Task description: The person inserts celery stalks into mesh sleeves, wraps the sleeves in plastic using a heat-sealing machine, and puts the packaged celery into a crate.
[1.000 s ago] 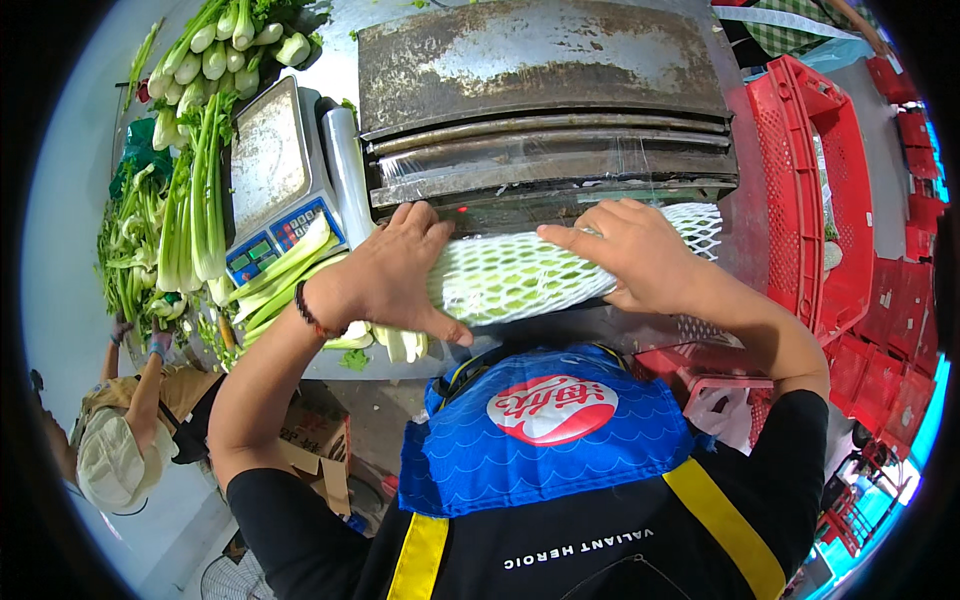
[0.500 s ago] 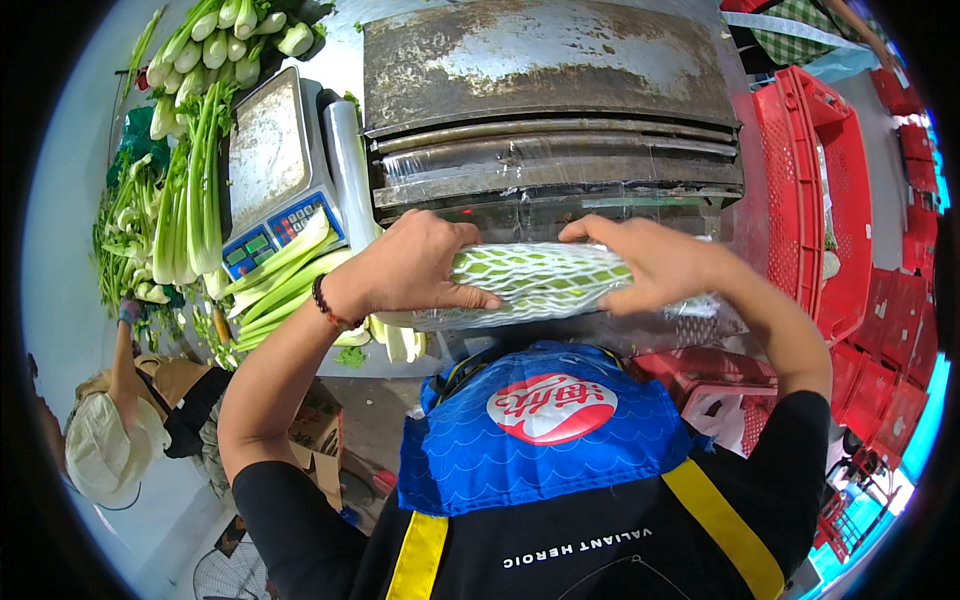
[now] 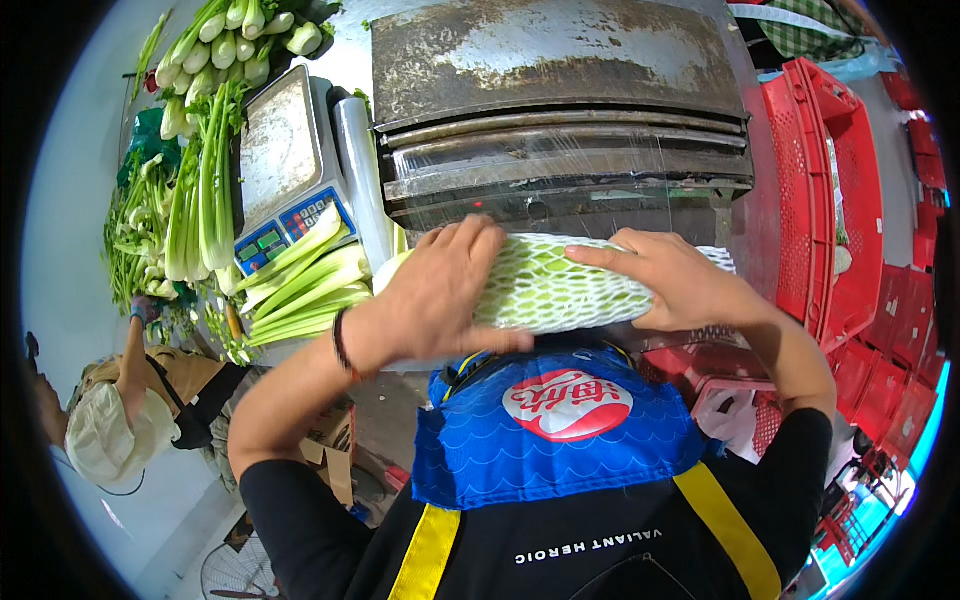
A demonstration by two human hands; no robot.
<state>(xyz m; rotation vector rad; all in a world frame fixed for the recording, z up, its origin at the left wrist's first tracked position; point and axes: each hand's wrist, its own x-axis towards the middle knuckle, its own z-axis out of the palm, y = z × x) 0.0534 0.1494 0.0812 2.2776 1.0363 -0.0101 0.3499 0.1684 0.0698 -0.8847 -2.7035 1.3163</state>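
Observation:
A celery bundle in a white foam net sleeve (image 3: 560, 290) lies crosswise at the table's near edge, close to my apron. My left hand (image 3: 430, 290) wraps over its left part, fingers on the far side and thumb, slightly blurred, along the near side. My right hand (image 3: 685, 280) grips the right part, fingers over the top. Thin clear film (image 3: 590, 210) stretches between the bundle and the metal wrapping machine (image 3: 560, 165) beyond it. Cut celery stalks (image 3: 305, 285) rest just left of my left hand.
A weighing scale (image 3: 280, 150) and a roll of clear film (image 3: 362, 180) stand left of the machine, with loose celery (image 3: 215, 190) beyond. Red crates (image 3: 800, 200) are on the right. At the far left, another person's hand (image 3: 145, 308) reaches among the greens.
The netted celery has been rolled, showing more white net on top. My left hand has shifted right and nearer over it; my right hand's fingers now lie across the top.

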